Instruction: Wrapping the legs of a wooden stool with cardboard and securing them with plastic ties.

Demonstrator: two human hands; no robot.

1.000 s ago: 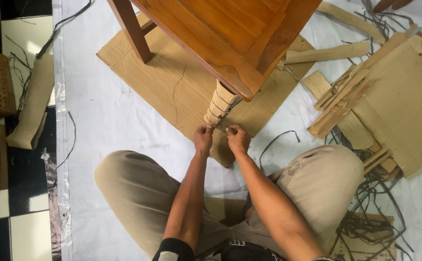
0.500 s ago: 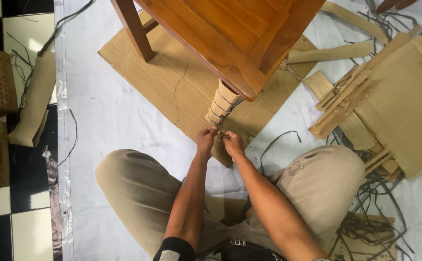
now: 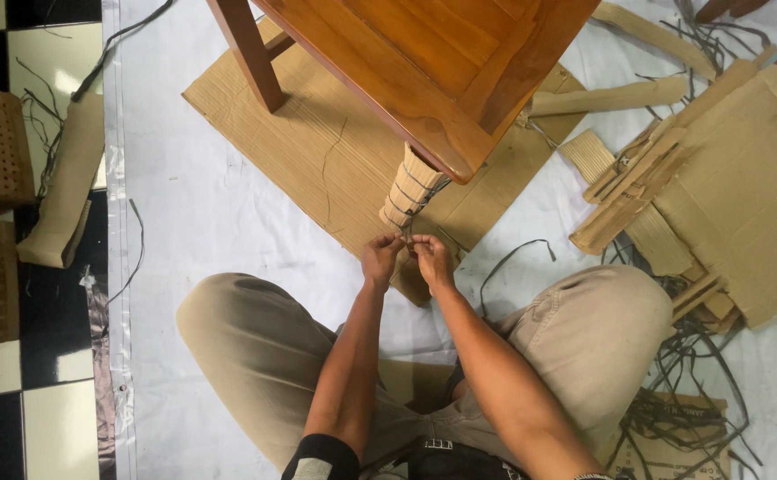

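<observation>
Over cardboard sheet [image 3: 317, 151], left hand [image 3: 380, 258] and right hand [image 3: 431, 258] pinched on strap [image 3: 405, 236].

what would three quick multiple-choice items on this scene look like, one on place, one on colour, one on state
1. Where are both hands?
A. on the tabletop
B. at the foot of the wrapped table leg
C. on the cardboard pile

2. What colour are the floor tiles at left?
A. black and white
B. red
C. green

3. How is the near table leg?
A. bare
B. painted blue
C. wrapped in cardboard and bound with cord

Key: 1 B, the left hand and right hand meet just below the wrapped table leg. 2 A, the floor tiles form a checker pattern. 3 C, dark cord rings the cardboard.
</observation>
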